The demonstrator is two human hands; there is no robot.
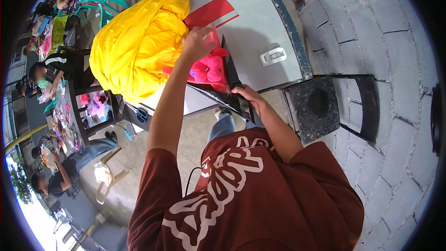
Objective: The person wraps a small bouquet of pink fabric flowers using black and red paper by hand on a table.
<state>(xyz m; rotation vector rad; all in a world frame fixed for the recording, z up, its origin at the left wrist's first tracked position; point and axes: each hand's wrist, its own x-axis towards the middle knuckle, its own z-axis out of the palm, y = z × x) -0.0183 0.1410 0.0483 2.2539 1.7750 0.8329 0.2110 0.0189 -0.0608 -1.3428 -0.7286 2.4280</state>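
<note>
A bright pink flower [207, 69] with rounded, puffy petals lies on red wrapping sheet [221, 84] at the table's near edge. Under the red layer is glossy black wrapping [231, 66], and its pointed corner sticks out past the table toward my body. My right hand [250, 96] grips the wrapping's near right edge, thumb on top. At the far end of the bundle is my left hand [199, 43], its fingers apart over the red sheet and slightly blurred. My left forearm hides part of the bundle's left side.
A heap of yellow cloth [139, 42] covers the white table's [244, 10] left side. Red sheet pieces [210, 10] and a white tape dispenser [273, 56] lie on it. Scissors [141, 115] rest at left. A black chair [313, 108] stands right, by a block wall [393, 76]. People sit at left.
</note>
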